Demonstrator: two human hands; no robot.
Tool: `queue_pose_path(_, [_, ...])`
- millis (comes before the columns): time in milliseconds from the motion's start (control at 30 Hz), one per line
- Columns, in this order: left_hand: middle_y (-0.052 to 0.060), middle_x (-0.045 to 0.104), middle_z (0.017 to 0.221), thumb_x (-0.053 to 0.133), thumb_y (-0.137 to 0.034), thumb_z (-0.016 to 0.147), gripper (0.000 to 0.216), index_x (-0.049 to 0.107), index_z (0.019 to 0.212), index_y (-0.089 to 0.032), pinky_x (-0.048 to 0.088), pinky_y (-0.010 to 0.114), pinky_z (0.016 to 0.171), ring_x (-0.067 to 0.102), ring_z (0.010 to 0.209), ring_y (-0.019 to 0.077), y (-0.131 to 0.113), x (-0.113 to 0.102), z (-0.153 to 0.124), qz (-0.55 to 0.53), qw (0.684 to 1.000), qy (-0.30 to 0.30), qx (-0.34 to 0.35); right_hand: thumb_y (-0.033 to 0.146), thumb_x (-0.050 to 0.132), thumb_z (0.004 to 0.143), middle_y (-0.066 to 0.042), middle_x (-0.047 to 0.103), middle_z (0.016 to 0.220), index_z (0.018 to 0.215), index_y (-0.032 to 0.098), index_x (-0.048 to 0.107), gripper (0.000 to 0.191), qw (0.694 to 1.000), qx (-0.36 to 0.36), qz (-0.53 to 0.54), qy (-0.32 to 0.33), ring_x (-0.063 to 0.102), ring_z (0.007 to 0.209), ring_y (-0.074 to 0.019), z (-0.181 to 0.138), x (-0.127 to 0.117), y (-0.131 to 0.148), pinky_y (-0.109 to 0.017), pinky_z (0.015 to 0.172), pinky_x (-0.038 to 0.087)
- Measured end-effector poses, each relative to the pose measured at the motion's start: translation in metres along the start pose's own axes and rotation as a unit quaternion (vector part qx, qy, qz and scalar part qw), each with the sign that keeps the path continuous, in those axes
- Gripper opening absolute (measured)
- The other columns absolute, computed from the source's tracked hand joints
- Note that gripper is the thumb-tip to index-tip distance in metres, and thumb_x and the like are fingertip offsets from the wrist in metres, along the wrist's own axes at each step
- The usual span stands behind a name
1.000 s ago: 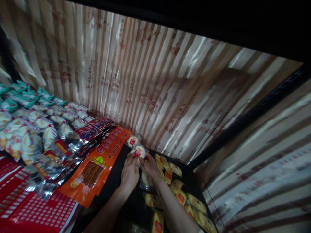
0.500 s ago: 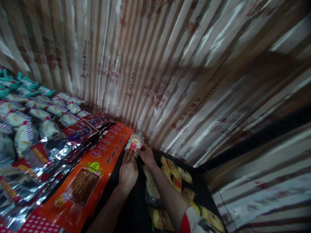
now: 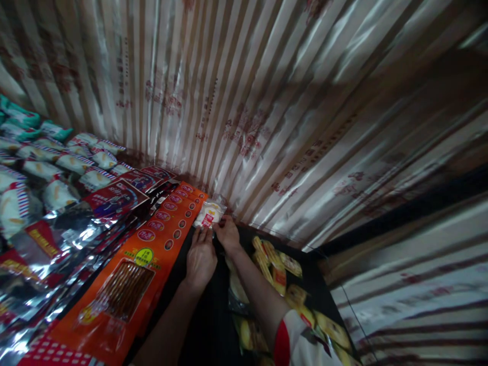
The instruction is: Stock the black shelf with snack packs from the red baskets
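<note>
A small clear packet (image 3: 211,212) of something round and white, with a red label, lies against the striped sheet at the back of the dark surface. My left hand (image 3: 202,258) touches its lower edge, fingers stretched out and fairly flat. At the packet's right lower corner, my right hand (image 3: 227,236) has its thumb and fingers pinched on the wrapper. Just left of the packet is a long orange snack pouch (image 3: 152,239) with a window showing brown sticks. Beneath my right forearm, another clear bag (image 3: 237,284) is partly hidden.
Silver and dark red pouches (image 3: 114,201) overlap at the left, with white striped packets (image 3: 57,193) and green packets (image 3: 23,118) behind. Yellowish packaged snacks (image 3: 274,262) lie to the right. A printed striped plastic sheet (image 3: 244,91) rises behind; a dark bar (image 3: 400,216) crosses at right.
The view has shifted slightly. The packet's upper wrapper shows more fully, and my fingers sit lower on it, at its bottom edge and corner.
</note>
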State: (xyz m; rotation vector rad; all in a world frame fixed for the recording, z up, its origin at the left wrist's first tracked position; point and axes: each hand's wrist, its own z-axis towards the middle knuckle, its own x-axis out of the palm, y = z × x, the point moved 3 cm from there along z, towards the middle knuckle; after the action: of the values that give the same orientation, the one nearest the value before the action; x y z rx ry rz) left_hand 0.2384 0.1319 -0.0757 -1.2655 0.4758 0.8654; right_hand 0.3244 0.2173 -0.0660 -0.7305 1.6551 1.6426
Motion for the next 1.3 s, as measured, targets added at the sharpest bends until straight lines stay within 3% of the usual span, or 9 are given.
queue_pose_path(133, [0.011, 0.059, 0.122, 0.037, -0.006, 0.08, 0.04, 0.06, 0.113, -0.011, 0.038, 0.035, 0.103, 0.047, 0.119, 0.0223, -0.014, -0.014, -0.002, -0.013, 1.0, -0.018, 0.014, 0.029, 0.056, 0.078, -0.008, 0.063, 0.104, 0.113, 0.018, 0.053, 0.037, 0.999, -0.038, 0.01, -0.033, 0.061, 0.088, -0.0189, -0.012, -0.019, -0.003, -0.031, 0.08, 0.045])
queue_pose_path(267, [0.01, 0.063, 0.111, 0.038, -0.01, 0.081, 0.036, 0.062, 0.107, -0.015, 0.043, 0.033, 0.096, 0.055, 0.106, 0.0205, -0.027, -0.015, -0.013, -0.063, 0.996, 0.046, 0.033, 0.025, 0.055, 0.078, -0.007, 0.064, 0.102, 0.101, 0.018, 0.061, 0.025, 0.992, -0.124, 0.005, -0.025, 0.058, 0.095, -0.0203, -0.038, -0.049, -0.02, -0.033, 0.087, 0.043])
queue_pose_path(433, [0.008, 0.052, 0.131, 0.046, -0.012, 0.076, 0.047, 0.054, 0.122, -0.021, 0.038, 0.034, 0.101, 0.046, 0.12, 0.0217, -0.04, 0.001, -0.033, -0.071, 0.984, 0.136, 0.085, 0.021, 0.053, 0.078, -0.007, 0.067, 0.092, 0.088, 0.022, 0.067, 0.018, 0.988, -0.155, -0.006, 0.012, 0.059, 0.09, -0.0225, -0.074, -0.077, -0.047, -0.035, 0.087, 0.042])
queue_pose_path(600, [0.013, 0.044, 0.137, 0.062, -0.024, 0.069, 0.061, 0.048, 0.128, -0.017, 0.034, 0.04, 0.105, 0.036, 0.128, 0.0285, -0.049, 0.013, -0.045, -0.072, 0.973, 0.186, 0.116, 0.022, 0.047, 0.08, -0.007, 0.068, 0.086, 0.09, 0.018, 0.067, 0.023, 0.991, -0.13, 0.016, 0.04, 0.061, 0.08, -0.0215, -0.098, -0.087, -0.055, -0.033, 0.076, 0.046])
queue_pose_path(800, [0.007, 0.058, 0.12, 0.054, -0.017, 0.075, 0.035, 0.063, 0.108, -0.023, 0.037, 0.035, 0.101, 0.047, 0.118, 0.0217, -0.056, 0.002, -0.042, -0.094, 0.981, 0.139, 0.1, 0.011, 0.046, 0.074, -0.004, 0.069, 0.089, 0.098, 0.02, 0.066, 0.032, 0.99, -0.107, 0.071, 0.059, 0.063, 0.084, -0.0192, -0.113, -0.091, -0.059, -0.031, 0.079, 0.047])
queue_pose_path(933, [0.006, 0.064, 0.106, 0.054, -0.028, 0.079, 0.024, 0.067, 0.098, -0.023, 0.04, 0.034, 0.094, 0.055, 0.103, 0.0209, -0.053, -0.014, -0.039, -0.108, 0.985, 0.103, 0.084, 0.013, 0.051, 0.073, -0.004, 0.067, 0.1, 0.1, 0.021, 0.066, 0.032, 0.986, -0.118, 0.113, 0.042, 0.06, 0.097, -0.0192, -0.115, -0.1, -0.057, -0.033, 0.089, 0.044])
queue_pose_path(1100, [0.003, 0.068, 0.092, 0.048, -0.04, 0.083, 0.028, 0.067, 0.093, -0.022, 0.043, 0.025, 0.076, 0.06, 0.086, 0.0168, -0.044, -0.031, -0.037, -0.159, 0.981, 0.099, 0.045, 0.03, 0.057, 0.076, -0.003, 0.068, 0.096, 0.098, 0.023, 0.066, 0.024, 0.964, -0.073, 0.233, 0.103, 0.062, 0.092, -0.0192, -0.113, -0.105, -0.052, -0.033, 0.084, 0.048])
queue_pose_path(1200, [0.002, 0.069, 0.082, 0.044, -0.045, 0.084, 0.032, 0.067, 0.088, -0.022, 0.042, 0.023, 0.066, 0.061, 0.077, 0.0156, -0.037, -0.035, -0.036, -0.19, 0.976, 0.102, -0.015, 0.036, 0.063, 0.071, -0.002, 0.068, 0.092, 0.1, 0.024, 0.063, 0.031, 0.943, -0.068, 0.297, 0.133, 0.063, 0.085, -0.0194, -0.112, -0.103, -0.047, -0.033, 0.078, 0.049])
queue_pose_path(1300, [0.001, 0.069, 0.076, 0.044, -0.049, 0.083, 0.037, 0.067, 0.085, -0.02, 0.041, 0.022, 0.063, 0.061, 0.072, 0.0156, -0.032, -0.036, -0.035, -0.234, 0.967, 0.092, -0.048, 0.036, 0.066, 0.066, 0.0, 0.067, 0.086, 0.1, 0.023, 0.062, 0.037, 0.942, -0.059, 0.306, 0.128, 0.063, 0.079, -0.018, -0.109, -0.101, -0.043, -0.03, 0.072, 0.049])
